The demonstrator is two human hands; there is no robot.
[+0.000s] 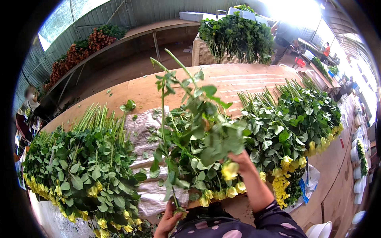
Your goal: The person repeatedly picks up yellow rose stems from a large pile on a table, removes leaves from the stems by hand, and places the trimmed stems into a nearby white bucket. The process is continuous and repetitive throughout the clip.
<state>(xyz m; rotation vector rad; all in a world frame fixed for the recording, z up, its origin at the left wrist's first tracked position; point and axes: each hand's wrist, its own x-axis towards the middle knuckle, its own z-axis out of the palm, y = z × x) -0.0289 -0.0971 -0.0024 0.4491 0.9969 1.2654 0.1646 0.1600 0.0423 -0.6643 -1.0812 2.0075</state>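
Observation:
My left hand (169, 219) grips a single rose stem (163, 125) close under its bloom (180, 213), near my body. That stem stands tall and leafy, its cut end upward. My right hand (241, 163) is closed around a leafy bunch of roses (218, 139), blurred, with a yellow rose head (230, 171) hanging below the fingers. The leaves hide part of those fingers. Beneath lies a pile of yellow roses (193, 169), blooms toward me over the table edge. A crumpled white woven sheet (146, 190) is spread beside it.
Large heaps of yellow roses lie at left (86, 166) and right (273, 128) on the wooden table (178, 80). Beyond stand a wicker crate (198, 50) of greenery and a bench with orange flowers (74, 59). People (285, 35) are in the background. A white bucket (320, 230) stands at lower right.

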